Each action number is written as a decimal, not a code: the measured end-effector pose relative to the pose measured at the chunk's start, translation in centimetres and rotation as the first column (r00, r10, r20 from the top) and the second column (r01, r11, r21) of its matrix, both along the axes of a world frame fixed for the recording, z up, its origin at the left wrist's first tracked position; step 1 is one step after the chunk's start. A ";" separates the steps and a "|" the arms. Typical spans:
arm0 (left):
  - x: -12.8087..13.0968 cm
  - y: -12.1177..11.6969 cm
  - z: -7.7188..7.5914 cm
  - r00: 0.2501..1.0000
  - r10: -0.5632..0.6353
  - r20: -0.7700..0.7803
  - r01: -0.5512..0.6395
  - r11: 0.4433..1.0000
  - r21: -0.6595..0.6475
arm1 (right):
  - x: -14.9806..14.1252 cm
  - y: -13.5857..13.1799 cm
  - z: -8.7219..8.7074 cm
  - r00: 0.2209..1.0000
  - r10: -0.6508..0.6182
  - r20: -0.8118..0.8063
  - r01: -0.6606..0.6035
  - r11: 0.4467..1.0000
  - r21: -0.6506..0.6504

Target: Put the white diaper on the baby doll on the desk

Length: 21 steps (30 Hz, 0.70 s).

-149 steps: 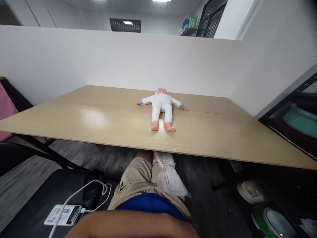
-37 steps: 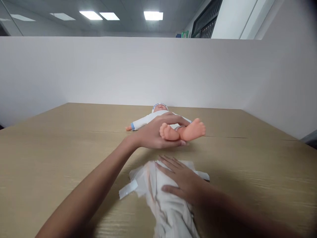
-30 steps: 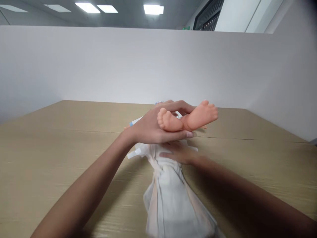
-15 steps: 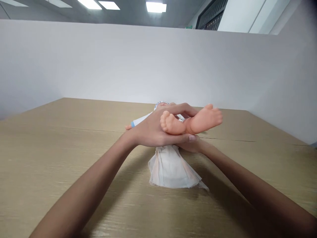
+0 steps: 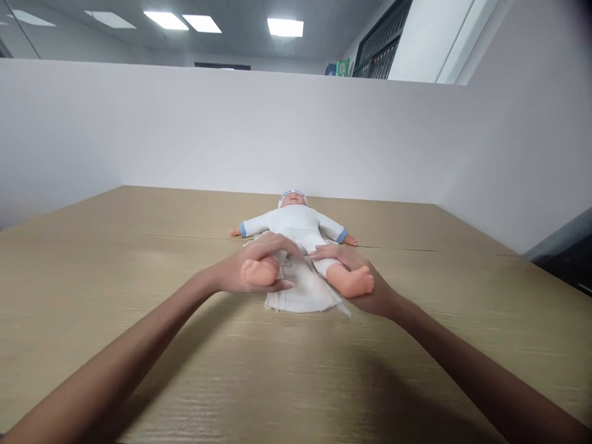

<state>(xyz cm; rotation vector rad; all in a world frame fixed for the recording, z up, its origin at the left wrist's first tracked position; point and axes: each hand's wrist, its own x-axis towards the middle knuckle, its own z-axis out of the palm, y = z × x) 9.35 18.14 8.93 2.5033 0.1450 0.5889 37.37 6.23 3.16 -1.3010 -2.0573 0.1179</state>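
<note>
A baby doll (image 5: 293, 221) in a white top with blue cuffs and a printed white headband lies on its back, feet toward me and arms spread. Under its hips a white diaper (image 5: 303, 297) is laid out, its near end fanned toward me. My left hand (image 5: 234, 271) curls around the doll's leg on the left, the bare foot (image 5: 259, 272) showing in front of the palm. On the other side my right hand (image 5: 382, 296) is wrapped about the second leg, fingers over its upper part, with the foot (image 5: 358, 282) turned outward.
The doll lies on a wide wood-grain table (image 5: 194, 370) with a seam across it. A white partition (image 5: 208, 129) rises behind the table. At the right edge is a dark object (image 5: 568, 253), only partly seen.
The doll's feet, held together and raised by both hands before, are now lower and apart, one leg in each hand. The doll's torso and head have come into fuller view.
</note>
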 end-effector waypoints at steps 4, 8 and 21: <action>-3.7 0.9 -3.2 0.997 -0.018 -0.078 0.022 0.999 0.048 | 2.8 -0.5 -2.3 0.983 0.169 0.075 -0.170 0.985 0.000; -4.9 1.6 -6.0 0.981 -0.070 -0.180 0.099 0.982 0.160 | 5.1 -0.3 -4.9 0.934 0.220 0.281 -0.241 0.970 0.042; -4.7 0.0 -5.3 0.957 0.067 -0.282 -0.030 0.991 0.134 | 5.0 -1.1 -5.5 0.935 0.187 0.301 -0.166 0.982 -0.094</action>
